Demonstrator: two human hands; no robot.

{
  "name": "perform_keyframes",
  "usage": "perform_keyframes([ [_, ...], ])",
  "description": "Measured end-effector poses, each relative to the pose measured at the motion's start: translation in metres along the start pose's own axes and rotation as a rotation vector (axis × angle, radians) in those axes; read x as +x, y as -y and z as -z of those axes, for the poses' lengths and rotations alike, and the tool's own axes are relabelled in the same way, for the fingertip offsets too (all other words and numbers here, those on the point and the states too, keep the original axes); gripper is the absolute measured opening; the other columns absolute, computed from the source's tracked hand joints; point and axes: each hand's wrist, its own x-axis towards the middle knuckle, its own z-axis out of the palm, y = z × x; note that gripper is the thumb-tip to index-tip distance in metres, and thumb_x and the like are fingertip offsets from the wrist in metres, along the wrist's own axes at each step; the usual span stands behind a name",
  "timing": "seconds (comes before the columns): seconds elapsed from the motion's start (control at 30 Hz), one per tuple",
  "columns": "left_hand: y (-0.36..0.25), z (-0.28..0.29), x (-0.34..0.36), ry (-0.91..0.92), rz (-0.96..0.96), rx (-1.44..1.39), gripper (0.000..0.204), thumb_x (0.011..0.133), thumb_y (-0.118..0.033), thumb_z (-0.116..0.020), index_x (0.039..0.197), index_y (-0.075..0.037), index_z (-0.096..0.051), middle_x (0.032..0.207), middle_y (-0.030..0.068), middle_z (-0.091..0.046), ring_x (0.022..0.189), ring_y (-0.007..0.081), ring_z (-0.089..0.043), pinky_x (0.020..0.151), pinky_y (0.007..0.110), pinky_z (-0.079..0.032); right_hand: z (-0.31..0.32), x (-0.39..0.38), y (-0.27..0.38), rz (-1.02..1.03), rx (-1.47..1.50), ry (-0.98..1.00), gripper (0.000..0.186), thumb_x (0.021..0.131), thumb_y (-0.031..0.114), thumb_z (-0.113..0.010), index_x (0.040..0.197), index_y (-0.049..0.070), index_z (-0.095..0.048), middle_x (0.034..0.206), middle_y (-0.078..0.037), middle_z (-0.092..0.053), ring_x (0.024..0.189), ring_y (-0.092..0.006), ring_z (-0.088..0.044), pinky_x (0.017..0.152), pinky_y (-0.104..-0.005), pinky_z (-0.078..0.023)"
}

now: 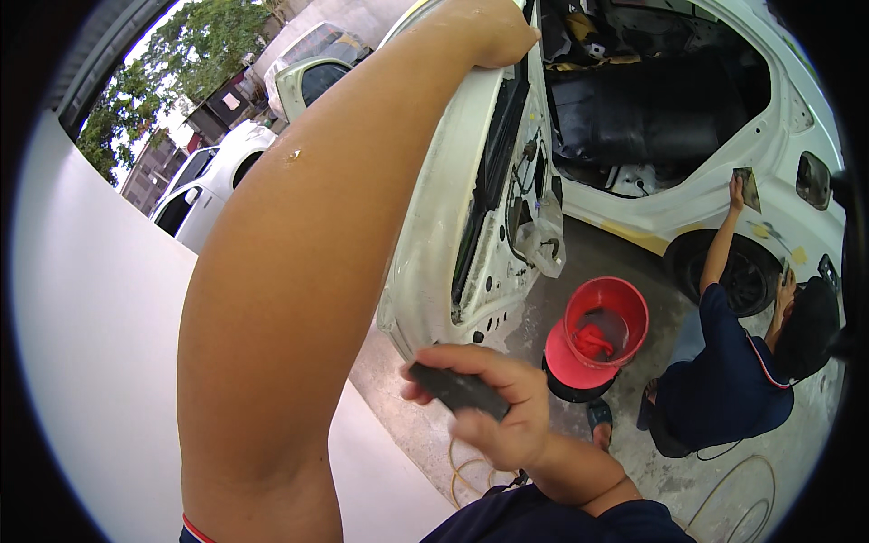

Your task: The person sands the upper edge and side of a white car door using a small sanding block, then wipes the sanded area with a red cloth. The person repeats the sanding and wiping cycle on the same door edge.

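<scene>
My left arm reaches up across the view, and my left hand (493,32) grips the upper edge of a white car door (439,199), its fingertips partly hidden. The door stands open, its inner side stripped, with holes, a black channel and hanging clear plastic (548,231). My right hand (484,407) holds a small dark rectangular block (457,386), slightly blurred, just in front of the door's lower part.
A co-worker (720,371) crouches at right, both hands at the white car body (783,217), one holding a flat sheet. A red bucket (634,299) with a red cloth stands on the floor near hoses (760,471). A white wall (100,299) and parked cars (204,190) are left.
</scene>
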Motion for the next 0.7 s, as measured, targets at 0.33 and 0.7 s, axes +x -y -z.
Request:
perform_keyframes([
  [0.33,0.004,-0.005,0.003,0.014,0.061,-0.094,0.055,0.111,-0.033,-0.033,0.113,0.008,-0.070,0.114,0.0329,-0.069,0.111,0.0478,-0.066,0.104,0.053,-0.047,-0.019,0.012,-0.034,0.203,-0.543,-0.443,0.026,0.087,-0.007,-0.076,0.113,-0.003,-0.073,0.098,-0.013,-0.071,0.083,-0.0168,-0.068,0.075,-0.0265,-0.054],
  [0.7,0.004,-0.006,0.002,-0.134,0.066,-0.094,0.057,0.111,-0.037,-0.034,0.116,0.009,-0.068,0.117,0.0353,-0.067,0.115,0.0497,-0.064,0.105,0.053,-0.046,-0.022,0.022,-0.039,0.375,-0.740,-0.428,0.029,0.076,-0.006,-0.082,0.103,-0.002,-0.073,0.088,-0.011,-0.067,0.070,-0.0195,-0.064,0.060,-0.0288,-0.051],
])
